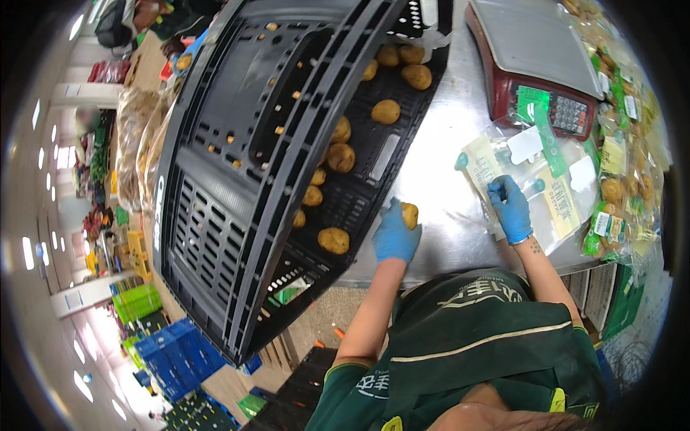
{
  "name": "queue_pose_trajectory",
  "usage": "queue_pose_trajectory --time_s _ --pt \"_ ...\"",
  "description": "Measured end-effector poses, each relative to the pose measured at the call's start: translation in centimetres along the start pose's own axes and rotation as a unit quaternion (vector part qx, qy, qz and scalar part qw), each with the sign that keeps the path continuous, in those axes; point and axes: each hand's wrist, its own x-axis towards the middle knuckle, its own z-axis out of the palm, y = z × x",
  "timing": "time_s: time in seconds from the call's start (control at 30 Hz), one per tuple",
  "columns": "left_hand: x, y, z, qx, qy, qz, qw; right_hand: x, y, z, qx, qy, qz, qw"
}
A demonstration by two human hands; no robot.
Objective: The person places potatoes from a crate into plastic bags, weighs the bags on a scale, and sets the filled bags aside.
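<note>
My left hand (396, 235), in a blue glove, is closed round a potato (410, 215) above the steel table (438, 165), just right of the crate. My right hand (512, 212), gloved likewise, has curled fingers over clear printed plastic bags (557, 197) lying flat on the table. Whether it pinches the bag film is hard to make out. A large black plastic crate (215, 122) lies tipped on its side at the left, its opening facing the table. Several loose potatoes (386, 111) rest inside it, one potato (333, 241) near its lower edge.
A red and grey weighing scale (539, 65) stands at the back right. Filled potato bags (611, 190) are piled along the right edge. Blue crates (180, 355) and a green crate (136, 304) are on the floor at left. Another person (169, 18) is at the far left.
</note>
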Motion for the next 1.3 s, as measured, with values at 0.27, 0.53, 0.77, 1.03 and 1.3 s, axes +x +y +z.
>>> queue_pose_trajectory --time_s 0.27,0.53,0.77,1.03,1.3 --pt "-0.6 -0.2 -5.3 -0.686 -0.444 0.009 0.577 -1.3 -1.1 1.2 0.038 -0.079 -0.083 0.993" --pt "4.6 5.0 8.1 -0.803 -0.402 -0.086 0.431 -2.1 -4.9 0.0 0.149 -0.040 -0.003 0.988" --pt "3.4 6.5 5.2 -0.807 -0.271 0.102 0.515 -2.8 -0.6 1.8 0.441 -0.134 0.112 0.880" --pt "1.2 6.3 0.8 -0.238 0.088 0.346 0.903 -1.2 -4.0 1.3 0.375 -0.144 0.125 0.907" --pt "-3.8 7.7 -5.9 -0.208 0.058 0.304 0.928 1.2 -12.2 -2.3 0.359 -0.083 0.032 0.929"
